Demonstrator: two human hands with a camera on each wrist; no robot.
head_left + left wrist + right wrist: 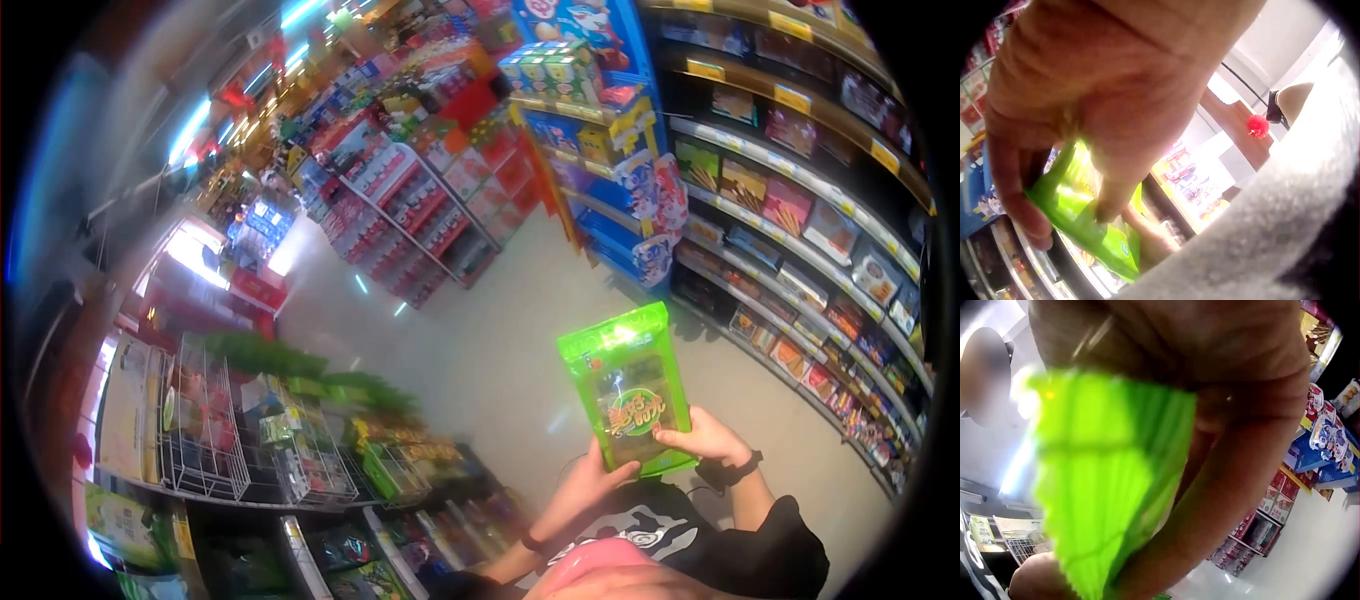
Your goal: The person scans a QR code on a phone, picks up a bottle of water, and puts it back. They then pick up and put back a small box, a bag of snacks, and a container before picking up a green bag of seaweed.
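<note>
A bright green snack bag [630, 385] with a clear window and printed lettering is held up in front of the person's body. My left hand [598, 478] grips its lower left corner, thumb on the front face. At the lower right edge my right hand [708, 437] pinches the bag, thumb across the front. In the left wrist view the left hand [1097, 94] curls around the green bag [1085, 219]. The right wrist view has the bag's crimped edge [1110, 462] close up, with the right hand [1235, 444] bent around it.
Shelves of packaged snacks [790, 220] line the right side. A blue display stand [610, 190] is ahead of them. Stacked cartons and drinks [400, 210] stand farther back. Wire baskets [215, 450] and a shelf of goods are at the lower left. Pale floor [450, 350] runs between.
</note>
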